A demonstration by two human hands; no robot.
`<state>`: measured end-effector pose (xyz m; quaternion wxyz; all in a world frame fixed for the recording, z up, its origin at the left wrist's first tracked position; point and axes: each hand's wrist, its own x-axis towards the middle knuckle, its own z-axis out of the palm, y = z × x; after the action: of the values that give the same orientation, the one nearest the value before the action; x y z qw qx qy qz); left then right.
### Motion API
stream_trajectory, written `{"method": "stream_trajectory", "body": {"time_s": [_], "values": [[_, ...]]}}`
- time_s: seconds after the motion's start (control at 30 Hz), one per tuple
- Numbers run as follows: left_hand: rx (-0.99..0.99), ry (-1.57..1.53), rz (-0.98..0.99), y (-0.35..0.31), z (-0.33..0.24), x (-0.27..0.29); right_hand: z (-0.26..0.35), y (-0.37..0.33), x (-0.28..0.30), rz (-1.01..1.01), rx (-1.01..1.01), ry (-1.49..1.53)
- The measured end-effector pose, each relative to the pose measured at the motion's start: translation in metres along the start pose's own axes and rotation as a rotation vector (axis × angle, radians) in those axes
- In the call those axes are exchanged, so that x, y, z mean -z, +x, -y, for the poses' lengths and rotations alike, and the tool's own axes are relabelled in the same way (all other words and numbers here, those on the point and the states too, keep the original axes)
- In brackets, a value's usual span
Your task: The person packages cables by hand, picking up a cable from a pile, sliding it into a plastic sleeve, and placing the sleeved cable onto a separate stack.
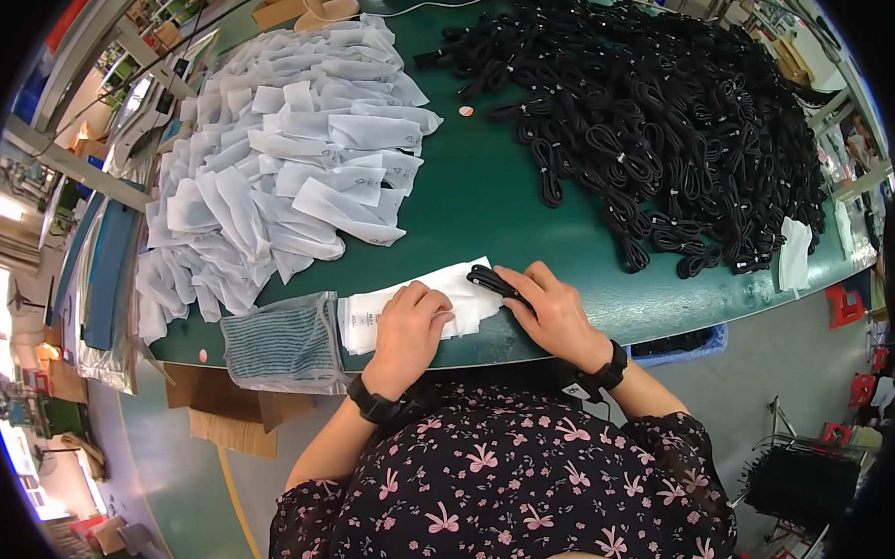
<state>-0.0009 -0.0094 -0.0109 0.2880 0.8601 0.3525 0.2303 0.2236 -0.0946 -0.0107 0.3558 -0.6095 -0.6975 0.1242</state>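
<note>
My right hand (559, 315) pinches a coiled black cable (494, 280) between thumb and fingers. The cable's looped end lies over the right end of a stack of flat white bags (470, 291) at the table's near edge. On that same stack rests my left hand (407, 330), its fingers bent and pinched together at the top bag; the grip is partly hidden. Just left of the stack, a clear plastic bag (282, 344) holds a greenish striped bundle.
A large heap of filled white bags (295, 137) covers the table's left side. Many coiled black cables (649, 115) are piled at the right. The green tabletop (445, 211) shows between them. Below the edge stand a cardboard box (230, 415) and a blue-lined bin (701, 345).
</note>
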Motion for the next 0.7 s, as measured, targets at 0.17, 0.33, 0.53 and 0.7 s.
{"method": "stream_trajectory", "body": {"time_s": [0.17, 0.33, 0.53, 0.7], "values": [[0.078, -0.162, -0.08, -0.006, -0.005, 0.003, 0.003, -0.003, 0.001, -0.007, 0.037, 0.001], [-0.085, 0.009, -0.085, -0.008, -0.004, 0.01, 0.007, -0.001, 0.002, 0.024, 0.056, 0.004], [-0.075, 0.11, -0.162, -0.005, -0.012, 0.008, 0.007, -0.001, -0.003, 0.027, 0.103, -0.017], [-0.226, 0.052, -0.108, 0.006, -0.013, -0.002, 0.004, 0.0, -0.003, 0.023, 0.074, -0.051]]}}
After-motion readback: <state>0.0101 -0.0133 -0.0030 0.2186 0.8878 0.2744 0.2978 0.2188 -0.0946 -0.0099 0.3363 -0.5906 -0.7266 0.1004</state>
